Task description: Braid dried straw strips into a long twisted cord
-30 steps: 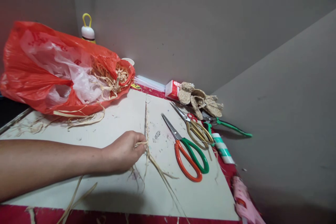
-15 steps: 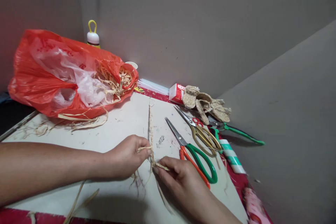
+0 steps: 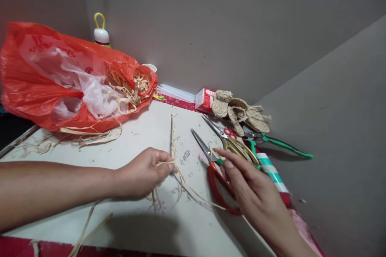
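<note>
A thin braid of pale straw (image 3: pixel 173 134) runs up the white board. My left hand (image 3: pixel 150 170) pinches its lower part between thumb and index finger, with one strand poking out to the left. Below that grip, loose straw strands (image 3: pixel 197 195) trail down and to the right. My right hand (image 3: pixel 251 186) hovers over scissors with red and green handles (image 3: pixel 218 182), covering most of the green one. A short pale bit of straw (image 3: pixel 212 153) shows at the tips of its index finger and thumb, which look closed on it.
A red plastic bag (image 3: pixel 39 76) of straw strips lies at the left. To the right are gold-handled scissors (image 3: pixel 238 146), green-handled pliers (image 3: pixel 286 149), woven straw pieces (image 3: pixel 238 110) and a red-and-white box (image 3: pixel 205 99). A bottle (image 3: pixel 101 35) stands behind the bag.
My right hand has left the braid and moved right and up, over the red-and-green scissors. My left hand keeps its pinch on the braid. The view has shifted slightly.
</note>
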### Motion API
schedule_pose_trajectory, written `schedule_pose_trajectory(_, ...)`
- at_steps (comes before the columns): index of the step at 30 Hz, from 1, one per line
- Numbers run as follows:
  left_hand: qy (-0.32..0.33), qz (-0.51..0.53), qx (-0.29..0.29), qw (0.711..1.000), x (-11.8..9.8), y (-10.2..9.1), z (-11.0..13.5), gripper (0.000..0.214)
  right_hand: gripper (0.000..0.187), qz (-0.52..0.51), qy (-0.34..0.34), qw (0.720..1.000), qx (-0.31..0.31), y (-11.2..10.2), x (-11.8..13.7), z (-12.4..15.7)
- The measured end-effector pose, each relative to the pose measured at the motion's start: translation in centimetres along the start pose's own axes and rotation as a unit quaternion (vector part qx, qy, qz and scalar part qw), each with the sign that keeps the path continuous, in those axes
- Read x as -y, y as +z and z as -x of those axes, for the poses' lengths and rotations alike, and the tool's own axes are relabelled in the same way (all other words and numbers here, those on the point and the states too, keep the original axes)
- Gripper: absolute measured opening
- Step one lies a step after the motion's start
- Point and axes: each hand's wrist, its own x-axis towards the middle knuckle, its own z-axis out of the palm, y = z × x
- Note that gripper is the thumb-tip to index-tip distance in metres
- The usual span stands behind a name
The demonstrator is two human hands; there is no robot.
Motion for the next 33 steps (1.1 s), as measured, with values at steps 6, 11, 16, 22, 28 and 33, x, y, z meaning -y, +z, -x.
schedule_pose_trajectory(6,0.035,0.041,0.013,0.998,-0.2,-0.1,-0.1,0.027,0.027,-0.378,0.142,0.896,0.187,2.3,4.1,2.3)
schedule_pose_trajectory(11,0.054,0.081,0.033,0.995,-0.2,-0.1,-0.2,0.027,0.025,-0.425,0.203,0.865,0.171,5.1,4.0,2.1)
schedule_pose_trajectory(16,0.068,0.122,0.049,0.989,0.3,0.1,-0.3,0.026,0.029,-0.426,0.249,0.859,0.133,6.5,4.1,2.2)
schedule_pose_trajectory(22,0.07,0.164,0.069,0.981,0.6,0.5,-0.4,0.026,0.03,-0.419,0.264,0.863,0.096,7.2,4.2,2.4)
schedule_pose_trajectory(28,0.075,0.188,0.081,0.976,0.3,0.5,-0.3,0.028,0.03,-0.442,0.265,0.852,0.09,7.9,4.0,2.3)
schedule_pose_trajectory(33,0.058,0.176,0.078,0.98,0.3,0.4,-0.2,0.028,0.029,-0.456,0.283,0.839,0.09,7.9,4.4,2.2)
